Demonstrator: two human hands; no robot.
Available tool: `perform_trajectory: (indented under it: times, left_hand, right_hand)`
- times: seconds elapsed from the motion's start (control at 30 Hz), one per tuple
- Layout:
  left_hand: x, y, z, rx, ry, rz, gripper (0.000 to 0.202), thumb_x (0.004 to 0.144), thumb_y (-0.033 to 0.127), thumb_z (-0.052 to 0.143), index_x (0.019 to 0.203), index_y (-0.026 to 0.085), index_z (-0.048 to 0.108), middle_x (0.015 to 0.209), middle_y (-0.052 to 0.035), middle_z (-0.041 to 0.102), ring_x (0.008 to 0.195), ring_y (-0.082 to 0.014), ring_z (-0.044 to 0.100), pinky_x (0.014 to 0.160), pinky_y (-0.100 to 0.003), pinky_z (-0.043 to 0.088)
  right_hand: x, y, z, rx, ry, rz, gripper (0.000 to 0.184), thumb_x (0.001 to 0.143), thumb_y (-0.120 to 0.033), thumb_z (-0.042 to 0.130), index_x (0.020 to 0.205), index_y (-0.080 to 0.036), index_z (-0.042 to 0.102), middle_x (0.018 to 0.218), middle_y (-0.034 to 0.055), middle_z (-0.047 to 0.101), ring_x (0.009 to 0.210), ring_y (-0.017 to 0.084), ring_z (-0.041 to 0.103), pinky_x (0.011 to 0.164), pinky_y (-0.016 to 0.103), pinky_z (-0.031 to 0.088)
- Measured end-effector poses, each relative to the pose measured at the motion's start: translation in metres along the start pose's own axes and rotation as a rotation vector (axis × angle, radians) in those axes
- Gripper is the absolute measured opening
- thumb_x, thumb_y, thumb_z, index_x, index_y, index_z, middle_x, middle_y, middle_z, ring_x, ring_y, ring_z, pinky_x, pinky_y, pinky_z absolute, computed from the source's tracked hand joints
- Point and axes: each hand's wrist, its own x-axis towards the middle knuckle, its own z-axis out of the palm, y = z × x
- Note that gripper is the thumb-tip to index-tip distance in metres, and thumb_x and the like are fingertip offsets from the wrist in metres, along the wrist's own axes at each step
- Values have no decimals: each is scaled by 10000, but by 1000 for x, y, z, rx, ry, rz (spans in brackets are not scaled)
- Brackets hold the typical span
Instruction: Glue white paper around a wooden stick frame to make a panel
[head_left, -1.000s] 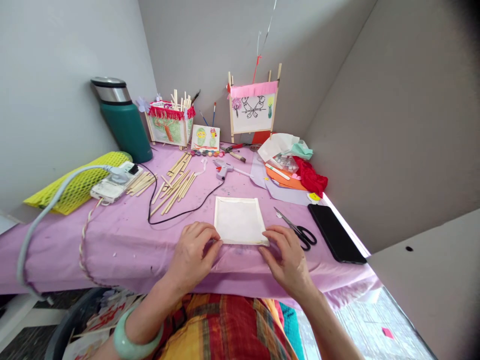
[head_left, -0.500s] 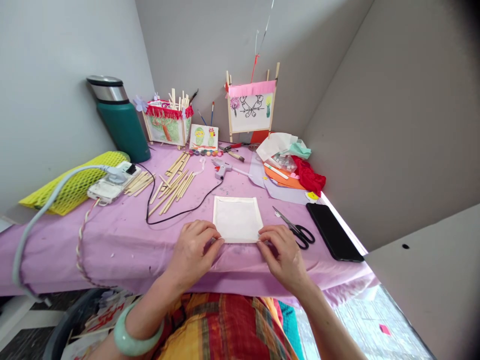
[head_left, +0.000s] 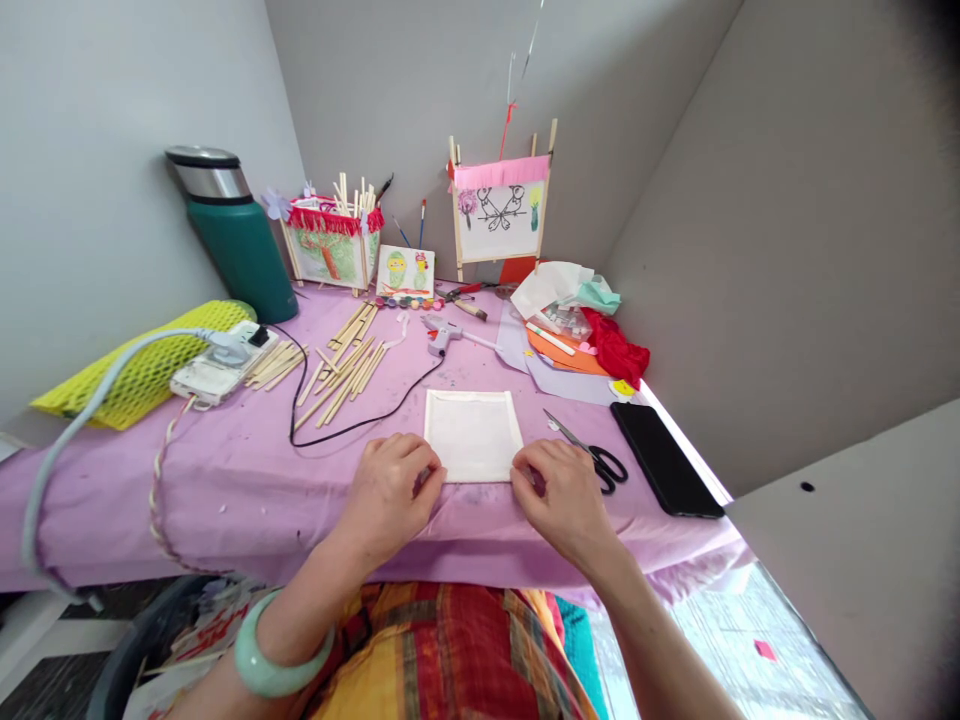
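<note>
A square white paper sheet (head_left: 472,435) with a folded-looking border lies flat on the lilac tablecloth (head_left: 225,500), close to the near table edge. My left hand (head_left: 391,495) rests on its near left corner, fingers curled over the paper. My right hand (head_left: 559,500) presses on the near right corner, with the fingertips at the sheet's edge. The hands hide both near corners. A pale green bangle (head_left: 281,645) circles my left wrist.
Steel scissors (head_left: 596,462) and a black phone (head_left: 666,460) lie right of the sheet. Behind it are loose wooden sticks (head_left: 337,370), a glue gun (head_left: 442,335) with a black cord (head_left: 360,427), and coloured paper scraps (head_left: 562,345). A power strip (head_left: 214,375) sits at left. Walls bound both sides.
Both hands have crept further onto the sheet's near corners, with the fingers curling more over the paper. The view has shifted slightly, and the sheet stays flat on the cloth.
</note>
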Motion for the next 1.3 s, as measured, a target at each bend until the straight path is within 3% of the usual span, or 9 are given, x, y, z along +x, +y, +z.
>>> perform_trajectory:
  times: [0.2,0.33,0.43,0.57,0.7,1.2,1.3]
  left_hand:
    - [9,5,-5,70,-19,-20,82,825,166,537,882,180,594,839,-52,643,809,-216,585,768,-390,416]
    - [21,21,-6,60,37,29,137,842,154,525,958,168,597,939,-80,646,916,-250,560,818,-424,428]
    - [32,35,2,-59,-62,92,138,830,164,560,953,180,621,961,-61,652,942,-244,553,834,-417,441]
    - [43,46,19,-120,-186,100,212,787,154,601,990,195,650,987,-62,658,973,-247,556,828,-410,459]
    - [50,51,28,-83,-254,105,220,790,140,573,974,211,671,954,-60,662,947,-251,570,800,-407,448]
    - [61,54,29,12,-395,62,162,837,246,527,872,260,685,876,-23,682,890,-227,581,783,-367,398]
    - [62,55,29,11,-404,60,202,830,255,527,962,281,678,917,-26,683,919,-237,580,801,-381,403]
  right_hand:
    - [7,-6,-1,-80,-15,36,122,793,-151,536,691,-200,585,702,18,629,722,188,567,775,375,344]
    - [-3,4,-9,113,-1,39,109,850,-224,542,935,-211,610,908,48,670,883,221,590,814,377,407]
    - [-18,16,-15,231,74,38,182,877,-244,529,1051,-219,578,1068,74,634,1036,237,554,880,384,428]
    - [-36,25,-10,283,101,54,120,878,-236,545,994,-221,570,1070,81,609,1031,230,554,878,383,447]
    - [-39,22,0,200,127,31,55,864,-222,566,919,-215,565,1012,75,613,984,236,562,865,404,427]
    - [-32,19,4,204,163,24,75,892,-142,506,859,-206,527,920,52,608,889,205,558,812,375,405]
    - [-34,21,3,241,146,20,69,883,-137,515,904,-203,522,975,66,588,942,207,550,836,372,413]
